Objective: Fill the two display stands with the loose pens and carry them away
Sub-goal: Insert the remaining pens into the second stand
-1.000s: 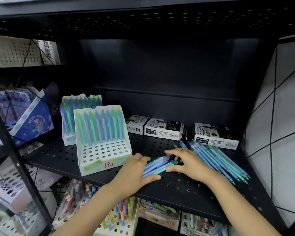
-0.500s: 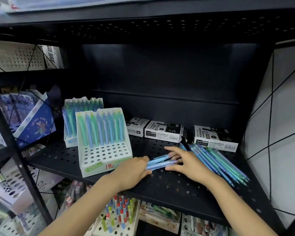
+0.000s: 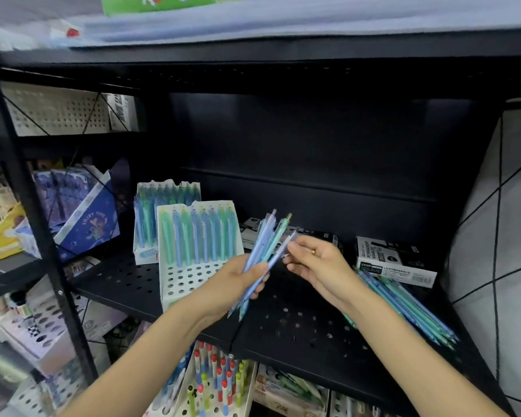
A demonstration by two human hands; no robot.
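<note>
Nearest the front edge of the black perforated shelf [image 3: 298,323], both hands are raised just above it. The left hand [image 3: 238,284] is clamped around a bundle of pens [image 3: 265,248], blue and green, which slant up and away with their clicker ends high and their tips poking out below the palm. The right hand [image 3: 319,266], wearing a ring [image 3: 313,252], has its fingertips pinched on the upper end of one pale pen in that bundle, so the two hands meet at the pens.

Toward the shelf's right edge, behind the right wrist, the loose pens [image 3: 403,305] lie in a slanting heap on the shelf. Toward the left edge stands the front display stand [image 3: 190,275], white with rows of holes; its back row holds upright pens, and the holes in front are unfilled. Just behind it and a little left is the rear display stand [image 3: 151,218], packed with pens.

Along the back edge lie white and black marker boxes [image 3: 394,263]. On the lower shelf below the front edge, another white stand [image 3: 217,383] holds red-capped and green-capped pens.
</note>
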